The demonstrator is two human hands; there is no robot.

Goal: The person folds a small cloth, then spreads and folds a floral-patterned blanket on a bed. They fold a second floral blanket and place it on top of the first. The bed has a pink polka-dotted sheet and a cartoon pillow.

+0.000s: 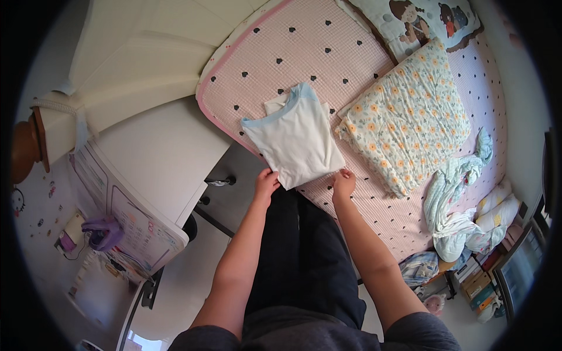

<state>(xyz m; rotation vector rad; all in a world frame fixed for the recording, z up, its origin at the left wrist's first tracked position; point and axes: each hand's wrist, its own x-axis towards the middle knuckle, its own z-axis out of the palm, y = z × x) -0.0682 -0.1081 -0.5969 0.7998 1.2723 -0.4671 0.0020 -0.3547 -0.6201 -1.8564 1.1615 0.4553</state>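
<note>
A white T-shirt (298, 140) with a light blue neckband lies folded on the pink quilted bed cover (303, 48), near the bed's edge. Its collar points away from me, and a folded layer shows behind the neckline. My left hand (266, 188) pinches the lower left corner of the shirt, just off the mattress edge. At the lower right corner, my right hand (344, 184) has its fingers curled together on the fabric. The hem runs between both hands.
A folded floral quilt (408, 118) lies right of the shirt, below a cartoon-print pillow (408, 22). Crumpled pale green cloth (452, 197) sits farther right. On the left stand a white desk (153, 145) and a cream curtain (149, 57). Books (480, 289) are at lower right.
</note>
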